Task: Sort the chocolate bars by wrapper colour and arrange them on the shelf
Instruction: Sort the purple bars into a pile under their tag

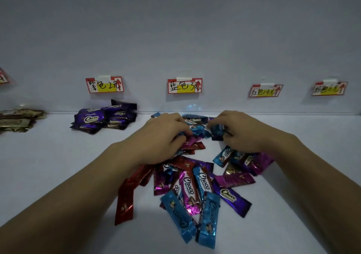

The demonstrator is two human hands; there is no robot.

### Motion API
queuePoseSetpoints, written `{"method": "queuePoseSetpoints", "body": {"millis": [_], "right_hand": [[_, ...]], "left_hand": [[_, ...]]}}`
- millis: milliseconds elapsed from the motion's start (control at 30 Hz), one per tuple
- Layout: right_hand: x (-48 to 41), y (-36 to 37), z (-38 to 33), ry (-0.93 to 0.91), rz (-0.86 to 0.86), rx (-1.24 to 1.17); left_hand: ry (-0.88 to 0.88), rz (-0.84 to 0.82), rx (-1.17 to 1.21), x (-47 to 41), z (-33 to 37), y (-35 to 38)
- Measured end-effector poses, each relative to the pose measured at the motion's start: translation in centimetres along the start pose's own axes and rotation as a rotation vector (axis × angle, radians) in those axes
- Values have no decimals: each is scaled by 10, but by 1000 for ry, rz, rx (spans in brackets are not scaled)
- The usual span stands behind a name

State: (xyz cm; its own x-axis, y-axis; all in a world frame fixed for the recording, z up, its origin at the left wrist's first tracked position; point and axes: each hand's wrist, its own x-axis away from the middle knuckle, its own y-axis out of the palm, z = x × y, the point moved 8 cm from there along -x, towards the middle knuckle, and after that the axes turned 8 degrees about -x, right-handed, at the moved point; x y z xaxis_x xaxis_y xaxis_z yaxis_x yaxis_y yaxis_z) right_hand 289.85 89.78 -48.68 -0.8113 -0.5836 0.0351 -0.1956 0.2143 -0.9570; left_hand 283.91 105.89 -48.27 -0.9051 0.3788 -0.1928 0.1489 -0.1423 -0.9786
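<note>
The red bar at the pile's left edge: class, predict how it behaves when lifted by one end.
The red bar probably stays stiff, since it lies long and straight. Its glossy foil likely slips in fingers. Being flat, it should slide, not roll.

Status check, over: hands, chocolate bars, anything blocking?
Left hand and right hand each grip blue bars below the label marked blue. Purple stack sorted; mixed pile unsorted. Nothing in the way.

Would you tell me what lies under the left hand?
The left hand pinches a blue bar at its fingertips; a magenta bar and a red bar poke out beneath. Anything under the palm is hidden.
</note>
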Motion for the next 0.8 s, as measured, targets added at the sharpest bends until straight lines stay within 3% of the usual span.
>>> {"method": "queuePoseSetpoints", "body": {"millis": [467,600,800], "right_hand": [[8,-25,21,72,227,-75],[7,-24,27,110,211,-73],[6,-8,9,-20,51,-21]], "left_hand": [[-78,8,-46,7,-5,-3],[-68,-1,-58,7,-1,-6],[67,-68,63,20,1,-30]]}}
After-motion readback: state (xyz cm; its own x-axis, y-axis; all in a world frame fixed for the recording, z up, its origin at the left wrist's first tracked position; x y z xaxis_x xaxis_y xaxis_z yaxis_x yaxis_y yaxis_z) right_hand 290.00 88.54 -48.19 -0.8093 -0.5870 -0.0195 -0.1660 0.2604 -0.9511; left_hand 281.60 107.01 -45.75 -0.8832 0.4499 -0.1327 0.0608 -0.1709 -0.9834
